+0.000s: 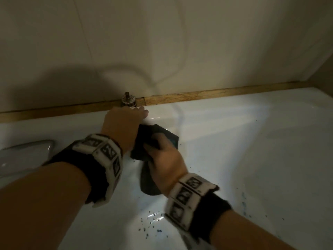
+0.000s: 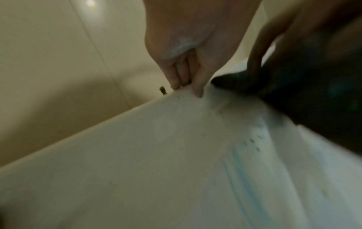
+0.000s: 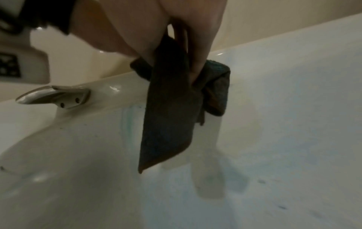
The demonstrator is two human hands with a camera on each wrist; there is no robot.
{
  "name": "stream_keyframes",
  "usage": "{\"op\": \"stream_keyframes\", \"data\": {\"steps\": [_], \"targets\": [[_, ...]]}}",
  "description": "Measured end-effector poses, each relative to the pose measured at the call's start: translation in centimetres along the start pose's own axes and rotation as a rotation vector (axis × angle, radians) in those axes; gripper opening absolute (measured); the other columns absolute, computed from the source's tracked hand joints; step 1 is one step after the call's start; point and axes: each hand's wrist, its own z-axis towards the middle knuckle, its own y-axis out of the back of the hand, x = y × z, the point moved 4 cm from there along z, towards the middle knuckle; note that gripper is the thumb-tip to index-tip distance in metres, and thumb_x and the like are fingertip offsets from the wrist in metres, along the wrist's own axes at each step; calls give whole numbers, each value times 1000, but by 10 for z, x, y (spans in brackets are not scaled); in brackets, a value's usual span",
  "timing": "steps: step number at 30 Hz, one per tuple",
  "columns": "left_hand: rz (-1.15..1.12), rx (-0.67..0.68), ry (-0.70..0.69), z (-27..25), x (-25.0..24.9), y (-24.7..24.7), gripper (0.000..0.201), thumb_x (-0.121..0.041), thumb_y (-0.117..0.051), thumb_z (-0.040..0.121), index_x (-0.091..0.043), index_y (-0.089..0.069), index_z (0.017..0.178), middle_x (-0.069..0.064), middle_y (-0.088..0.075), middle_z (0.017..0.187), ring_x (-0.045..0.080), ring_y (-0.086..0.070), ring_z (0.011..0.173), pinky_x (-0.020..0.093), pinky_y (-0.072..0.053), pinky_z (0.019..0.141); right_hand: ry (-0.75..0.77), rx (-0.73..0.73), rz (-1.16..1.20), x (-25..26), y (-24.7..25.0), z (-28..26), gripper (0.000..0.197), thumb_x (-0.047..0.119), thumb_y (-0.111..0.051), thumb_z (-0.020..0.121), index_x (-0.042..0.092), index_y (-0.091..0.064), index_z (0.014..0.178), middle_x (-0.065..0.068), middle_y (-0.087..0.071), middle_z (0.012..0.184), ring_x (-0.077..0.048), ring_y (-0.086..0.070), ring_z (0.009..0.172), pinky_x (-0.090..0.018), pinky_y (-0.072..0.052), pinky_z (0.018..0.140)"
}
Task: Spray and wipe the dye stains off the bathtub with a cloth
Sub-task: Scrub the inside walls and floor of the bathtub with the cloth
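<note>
While pinched in the right hand [image 1: 167, 156], cloth [image 3: 168, 117] lengthwise down the bathtub [image 1: 234, 141] wall; left hand [image 1: 122, 123] flat.

White bathtub [image 1: 234, 141] with blue dye stains [image 1: 243, 204], dark cloth [image 1: 153, 141] against its wall

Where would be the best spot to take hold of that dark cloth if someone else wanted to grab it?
Best the loose flap of the cloth hanging below the right hand, come at from underneath or from the tub's inside. It dangles free against the bathtub wall, while the bunched upper part is already in that hand's grip and the left hand rests on the rim beside it.
</note>
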Motion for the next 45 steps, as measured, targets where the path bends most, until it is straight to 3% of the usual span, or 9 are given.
{"op": "stream_keyframes", "data": {"steps": [4,8,11,21,24,29,32,36,45], "targets": [[79,-190,-157,-28,-6,-32,77,12,-76,60,9,-47,131,26,-45,137,40,-50,122,48,-38,98,-178,-518,-49,-61,82,-42,36,13,-49,79,6,-67,109,-16,-60,116,-23,-55,95,-23,-37,83],[96,-242,-211,-31,-8,-40,75,1,-82,59,11,-50,126,29,-47,133,44,-51,117,54,-34,95,-840,-752,139,-169,152,-64,32,10,-44,93,-2,-57,120,-25,-55,122,-39,-53,107,-36,-38,92],[76,-189,-207,-29,-8,-39,86,-12,-89,49,8,-53,125,27,-49,132,42,-54,115,51,-34,93,-1026,-781,344,-212,178,-73,33,11,-39,98,-3,-51,125,-23,-53,126,-38,-51,114,-40,-41,93],[69,-180,-103,-23,-18,-36,104,-16,-94,20,7,-62,115,26,-57,123,41,-60,106,52,-35,87,-889,-922,725,-214,140,8,47,20,-47,95,14,-34,140,-13,-40,142,-27,-42,126,-37,-32,107],[71,-171,-77,-22,-17,-36,104,-14,-95,20,7,-61,115,27,-56,123,43,-59,107,51,-35,87,-747,-1056,792,-181,114,2,37,29,-53,94,20,-41,128,3,-53,121,-13,-51,109,-21,-38,91],[111,-88,-45,-16,-21,-35,104,-13,-95,22,8,-60,117,29,-55,124,44,-58,108,50,-37,87,-533,-726,713,-127,75,-11,29,16,-47,96,31,-42,120,5,-52,112,-16,-52,111,-6,-39,72],[77,-73,-29,-17,-30,-27,98,-20,-82,67,-3,-25,145,19,-19,152,32,-27,139,34,-19,109,-474,-438,636,-108,49,-28,39,4,-46,95,25,-43,127,24,-46,105,5,-54,98,9,-36,70],[91,-117,-74,-49,-19,-28,87,7,-84,50,4,-50,130,23,-47,137,36,-51,122,39,-31,102,-494,-265,319,-85,37,-33,66,1,-49,91,20,-21,147,-5,-12,149,-20,-30,134,-18,-19,109],[-18,-143,29,-140,65,-76,87,25,-51,53,3,-41,136,19,-42,141,29,-40,129,31,-20,110,-394,-374,62,-32,-27,-21,73,2,-49,90,19,-11,149,-14,4,150,-34,-33,133,-34,-27,113]]}}
